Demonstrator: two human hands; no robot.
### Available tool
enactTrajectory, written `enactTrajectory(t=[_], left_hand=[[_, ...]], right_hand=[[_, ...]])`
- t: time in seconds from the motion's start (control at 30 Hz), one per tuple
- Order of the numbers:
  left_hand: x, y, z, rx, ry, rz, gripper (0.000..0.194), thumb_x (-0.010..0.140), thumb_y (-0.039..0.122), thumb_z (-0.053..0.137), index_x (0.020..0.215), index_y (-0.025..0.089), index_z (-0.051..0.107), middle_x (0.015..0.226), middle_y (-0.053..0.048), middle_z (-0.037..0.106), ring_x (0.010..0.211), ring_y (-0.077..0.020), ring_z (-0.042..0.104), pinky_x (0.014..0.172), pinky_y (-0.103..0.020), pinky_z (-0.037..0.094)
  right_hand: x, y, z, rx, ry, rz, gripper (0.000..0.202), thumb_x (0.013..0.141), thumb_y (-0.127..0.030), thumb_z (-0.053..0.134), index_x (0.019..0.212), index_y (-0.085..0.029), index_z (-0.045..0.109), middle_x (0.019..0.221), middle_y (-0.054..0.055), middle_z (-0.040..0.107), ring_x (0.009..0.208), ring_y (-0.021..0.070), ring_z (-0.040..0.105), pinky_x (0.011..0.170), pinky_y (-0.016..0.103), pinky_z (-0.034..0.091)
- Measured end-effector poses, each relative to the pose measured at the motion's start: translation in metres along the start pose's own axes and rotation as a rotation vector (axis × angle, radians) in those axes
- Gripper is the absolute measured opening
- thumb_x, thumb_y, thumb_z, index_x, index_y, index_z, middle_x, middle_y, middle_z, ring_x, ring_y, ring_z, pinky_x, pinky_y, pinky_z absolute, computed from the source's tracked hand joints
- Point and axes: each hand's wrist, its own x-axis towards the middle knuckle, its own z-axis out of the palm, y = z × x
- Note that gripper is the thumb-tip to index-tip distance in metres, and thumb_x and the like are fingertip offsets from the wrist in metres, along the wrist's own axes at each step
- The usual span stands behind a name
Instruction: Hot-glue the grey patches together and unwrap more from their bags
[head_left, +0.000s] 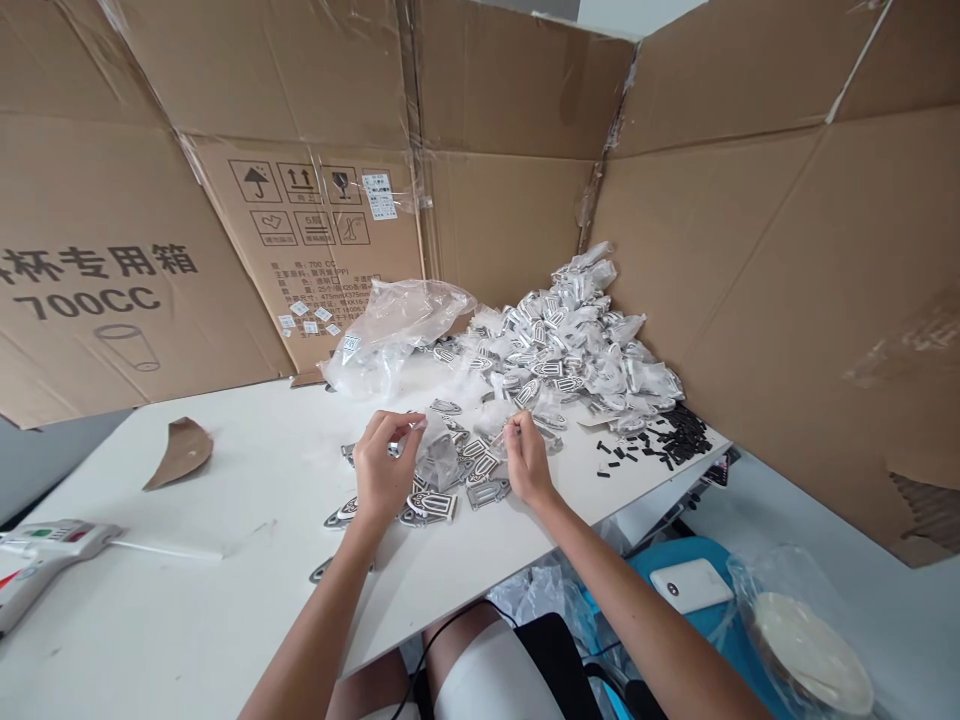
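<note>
Fingers of the left hand seem pinched on clear plastic mid-frame, the right hand's are curled together, and rips could be made by hard tugs.

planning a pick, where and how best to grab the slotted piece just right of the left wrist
Probably best pinched across both long edges at the squared end, coming from above on the right hand side. The slotted piece appears to lie nearly flat, with its rounded end toward the left hand and its squared end facing away from it.
</note>
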Motion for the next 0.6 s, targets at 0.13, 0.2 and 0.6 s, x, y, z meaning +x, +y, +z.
enactTrajectory(t=[0.13,0.2,0.6], left_hand=[[0.000,0.000,0.000,0.035,0.115,-0.079,0.011,0.097,0.031,0.070,0.095,0.021,0.075,0.084,-0.001,0.066,0.076,-0.0155,0.060,0.071,-0.029,0.051],[-0.001,0.000,0.000,0.041,0.166,-0.134,0.013,0.096,0.033,0.071,0.094,0.021,0.073,0.082,-0.001,0.066,0.073,-0.0150,0.059,0.068,-0.028,0.049],[0.006,-0.014,-0.006,-0.099,0.529,-0.440,0.020,0.096,0.037,0.070,0.098,0.018,0.063,0.088,0.001,0.061,0.074,-0.0133,0.057,0.073,-0.029,0.049]], right_hand=[[0.000,-0.002,-0.001,-0.006,-0.004,0.015,0.031,0.112,-0.052,0.038,0.093,-0.027,0.044,0.083,0.000,0.054,0.075,0.0222,0.054,0.071,0.036,0.040],[0.000,-0.002,-0.001,-0.011,-0.001,0.016,0.032,0.112,-0.052,0.038,0.093,-0.028,0.044,0.083,0.000,0.055,0.075,0.0229,0.054,0.072,0.037,0.040],[0.001,-0.005,-0.005,0.063,-0.089,-0.029,0.024,0.111,-0.045,0.037,0.101,-0.027,0.049,0.099,0.004,0.055,0.092,0.0254,0.056,0.086,0.041,0.046]])
